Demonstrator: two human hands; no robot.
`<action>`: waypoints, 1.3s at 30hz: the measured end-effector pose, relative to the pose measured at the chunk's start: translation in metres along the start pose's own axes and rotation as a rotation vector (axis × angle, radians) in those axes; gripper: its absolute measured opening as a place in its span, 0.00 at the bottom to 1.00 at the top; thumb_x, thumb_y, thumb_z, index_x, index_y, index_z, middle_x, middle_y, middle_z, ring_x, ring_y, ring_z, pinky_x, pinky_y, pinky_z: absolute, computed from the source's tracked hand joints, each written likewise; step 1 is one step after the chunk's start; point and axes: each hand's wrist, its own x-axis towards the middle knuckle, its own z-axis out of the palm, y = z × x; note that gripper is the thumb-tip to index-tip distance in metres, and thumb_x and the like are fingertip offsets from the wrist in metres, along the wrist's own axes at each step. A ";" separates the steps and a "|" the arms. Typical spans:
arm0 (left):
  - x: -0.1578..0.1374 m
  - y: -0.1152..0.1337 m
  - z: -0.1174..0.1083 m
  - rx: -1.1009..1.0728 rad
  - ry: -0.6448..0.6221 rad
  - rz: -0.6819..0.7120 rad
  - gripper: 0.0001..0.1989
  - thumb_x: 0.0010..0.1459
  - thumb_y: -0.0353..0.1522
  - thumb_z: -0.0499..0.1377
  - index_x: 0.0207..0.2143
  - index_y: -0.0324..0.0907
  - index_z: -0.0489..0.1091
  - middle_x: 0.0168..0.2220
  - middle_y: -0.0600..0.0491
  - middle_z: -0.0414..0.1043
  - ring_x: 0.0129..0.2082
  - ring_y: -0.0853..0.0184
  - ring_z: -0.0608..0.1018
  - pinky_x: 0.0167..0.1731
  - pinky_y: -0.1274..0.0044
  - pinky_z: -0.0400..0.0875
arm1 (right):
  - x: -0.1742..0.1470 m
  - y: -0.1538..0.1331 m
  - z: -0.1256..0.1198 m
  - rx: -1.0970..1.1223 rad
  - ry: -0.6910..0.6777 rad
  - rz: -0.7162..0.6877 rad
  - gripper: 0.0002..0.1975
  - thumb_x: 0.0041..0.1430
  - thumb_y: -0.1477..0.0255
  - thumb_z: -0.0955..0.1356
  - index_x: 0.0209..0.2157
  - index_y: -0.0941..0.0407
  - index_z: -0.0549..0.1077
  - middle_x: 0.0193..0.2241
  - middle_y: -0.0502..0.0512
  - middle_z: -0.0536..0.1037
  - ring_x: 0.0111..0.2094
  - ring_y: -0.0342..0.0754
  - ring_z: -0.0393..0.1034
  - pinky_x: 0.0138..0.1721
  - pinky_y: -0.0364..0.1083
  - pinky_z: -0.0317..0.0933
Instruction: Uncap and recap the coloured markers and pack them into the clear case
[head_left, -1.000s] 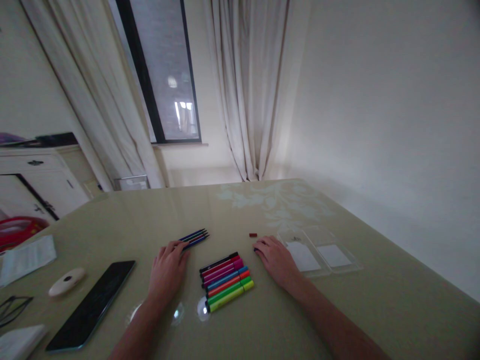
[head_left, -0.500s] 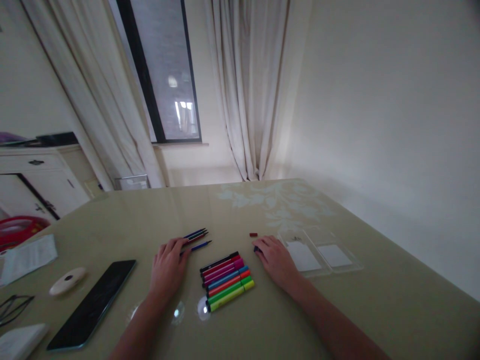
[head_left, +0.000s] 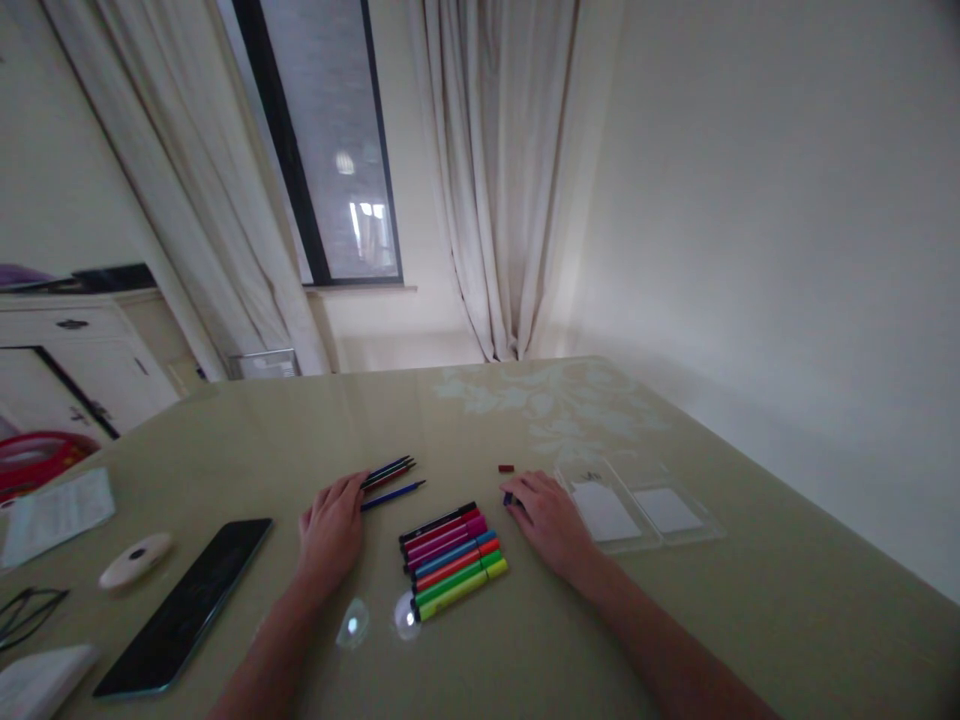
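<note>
My left hand [head_left: 332, 522] rests on the table with its fingers curled at the near ends of several dark pencils [head_left: 390, 470]. A blue pencil [head_left: 394, 495] lies just below them, its near end by my left thumb. My right hand [head_left: 551, 520] lies on the table, fingertips closed around a small dark blue piece [head_left: 508, 498], mostly covered. Just beyond it lies a small dark red piece [head_left: 506, 468]. Between my hands is a slanted row of colored markers [head_left: 454, 562], from black and pink to green and yellow.
Right of my right hand sits a clear plastic case [head_left: 660, 542] with white cards. On the left are a black phone [head_left: 184, 605], a white oval object [head_left: 135, 562], a pale paper [head_left: 60, 515], a dark cable [head_left: 30, 615] and a white box [head_left: 45, 682].
My left hand has drawn back slightly to the left, uncovering more of the blue pencil. My right hand has stayed almost in place, with a little more of the dark blue piece showing.
</note>
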 end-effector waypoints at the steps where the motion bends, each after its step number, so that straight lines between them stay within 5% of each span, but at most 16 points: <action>1: 0.001 -0.001 0.000 0.012 -0.002 -0.004 0.24 0.73 0.33 0.41 0.61 0.47 0.69 0.60 0.43 0.72 0.58 0.50 0.70 0.53 0.54 0.67 | 0.000 0.000 0.000 0.000 -0.002 -0.002 0.14 0.66 0.78 0.67 0.49 0.53 0.78 0.48 0.59 0.80 0.51 0.56 0.71 0.54 0.53 0.64; 13: 0.001 -0.012 -0.008 0.068 0.013 -0.089 0.20 0.72 0.39 0.44 0.47 0.42 0.73 0.49 0.43 0.77 0.49 0.49 0.76 0.46 0.61 0.72 | 0.000 -0.002 0.000 0.018 0.024 0.016 0.15 0.64 0.80 0.68 0.50 0.54 0.78 0.49 0.60 0.78 0.52 0.56 0.71 0.56 0.54 0.65; 24: 0.006 -0.017 -0.008 -0.082 0.105 -0.119 0.23 0.69 0.36 0.44 0.49 0.37 0.76 0.46 0.39 0.78 0.46 0.53 0.80 0.50 0.64 0.72 | -0.002 -0.006 -0.001 0.191 0.154 -0.011 0.12 0.62 0.79 0.70 0.46 0.54 0.77 0.47 0.59 0.75 0.47 0.54 0.75 0.50 0.52 0.70; 28: 0.004 -0.004 -0.021 -0.426 0.124 -0.177 0.25 0.66 0.44 0.50 0.54 0.39 0.76 0.44 0.43 0.80 0.42 0.55 0.82 0.45 0.66 0.76 | 0.000 -0.012 -0.004 0.381 0.262 -0.012 0.05 0.64 0.76 0.71 0.40 0.53 0.79 0.41 0.56 0.76 0.46 0.52 0.75 0.49 0.50 0.70; 33: -0.019 0.043 -0.031 -1.007 -0.069 -0.152 0.30 0.55 0.55 0.64 0.47 0.41 0.81 0.47 0.46 0.83 0.51 0.54 0.81 0.52 0.68 0.75 | 0.000 -0.025 -0.011 0.608 0.338 -0.035 0.06 0.65 0.71 0.72 0.42 0.52 0.82 0.41 0.56 0.79 0.49 0.52 0.75 0.51 0.50 0.69; 39: -0.037 0.077 -0.029 -1.152 -0.221 -0.162 0.30 0.47 0.56 0.69 0.39 0.39 0.83 0.38 0.47 0.84 0.37 0.57 0.84 0.42 0.70 0.80 | -0.004 -0.034 -0.016 0.721 0.356 -0.046 0.06 0.64 0.69 0.73 0.42 0.51 0.82 0.41 0.57 0.80 0.49 0.52 0.75 0.50 0.50 0.69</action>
